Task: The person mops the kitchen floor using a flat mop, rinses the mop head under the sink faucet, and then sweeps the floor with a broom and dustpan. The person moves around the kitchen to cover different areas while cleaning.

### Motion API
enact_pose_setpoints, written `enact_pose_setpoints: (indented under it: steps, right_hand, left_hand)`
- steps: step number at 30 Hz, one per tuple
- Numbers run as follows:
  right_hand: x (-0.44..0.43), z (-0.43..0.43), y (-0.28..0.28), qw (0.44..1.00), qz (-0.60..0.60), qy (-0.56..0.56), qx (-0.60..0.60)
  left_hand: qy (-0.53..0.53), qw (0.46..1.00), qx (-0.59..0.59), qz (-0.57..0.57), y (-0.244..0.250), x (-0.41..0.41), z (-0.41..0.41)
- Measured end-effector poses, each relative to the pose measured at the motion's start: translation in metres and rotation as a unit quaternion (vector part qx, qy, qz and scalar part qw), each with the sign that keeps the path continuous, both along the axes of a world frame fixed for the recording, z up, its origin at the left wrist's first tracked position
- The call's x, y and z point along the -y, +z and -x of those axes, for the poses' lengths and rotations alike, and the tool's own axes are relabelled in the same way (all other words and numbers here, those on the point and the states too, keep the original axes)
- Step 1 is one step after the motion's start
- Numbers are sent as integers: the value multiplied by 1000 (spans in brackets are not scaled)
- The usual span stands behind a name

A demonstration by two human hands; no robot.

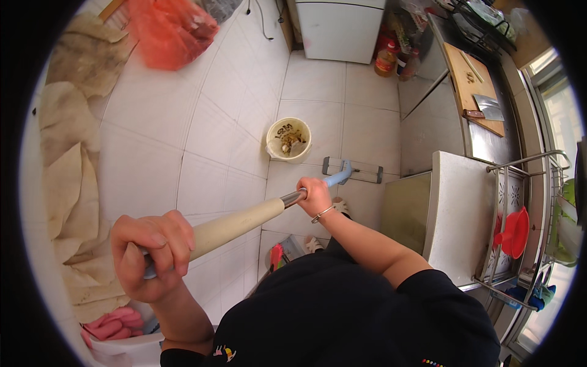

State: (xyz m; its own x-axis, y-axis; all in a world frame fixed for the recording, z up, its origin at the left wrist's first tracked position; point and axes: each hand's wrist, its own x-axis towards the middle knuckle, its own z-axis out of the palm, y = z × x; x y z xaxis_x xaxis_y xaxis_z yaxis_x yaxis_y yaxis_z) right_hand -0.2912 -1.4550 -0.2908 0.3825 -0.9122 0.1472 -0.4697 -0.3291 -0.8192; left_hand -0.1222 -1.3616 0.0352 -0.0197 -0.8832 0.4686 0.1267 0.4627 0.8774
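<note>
My left hand (153, 254) is closed around the upper end of a mop handle (238, 225), which has a cream grip sleeve. Lower down, my right hand (315, 197), with a bracelet at the wrist, grasps the metal part of the pole just above its light blue joint (338, 176). The flat mop head frame (367, 172) rests on the tiled floor to the right of a white bucket (273, 147) with food scraps inside. Whether a pad is under the frame cannot be seen.
A cabinet and counter run along the right, bearing a cutting board (477, 91) with a cleaver (490, 108). Bottles (385, 62) stand by a white appliance (339, 32). A red plastic bag (169, 34) hangs upper left. A dustpan (292, 247) is near my feet.
</note>
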Motion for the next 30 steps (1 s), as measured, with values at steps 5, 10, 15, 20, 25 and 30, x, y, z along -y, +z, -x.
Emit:
enact_pose_setpoints:
  steps: [5,10,15,20,25,30]
  right_hand:
    - [24,25,-26,997,61,8,-35]
    - [105,56,-79,998,26,29,-42]
    - [127,34,-93,989,1,104,-108]
    - [73,14,-77,957,-9,232,-175]
    - [2,-11,-72,886,-14,398,-236]
    - [-94,-40,-61,787,-9,548,-282]
  left_hand:
    - [-2,999,49,5,-29,-9,28]
    - [-48,986,130,-95,-92,9,52]
    - [123,980,6,-158,-115,6,44]
    - [249,950,-51,-179,-109,-66,50]
    - [419,882,-71,-206,-94,-155,63]
    - [552,785,-176,-220,-75,-254,71]
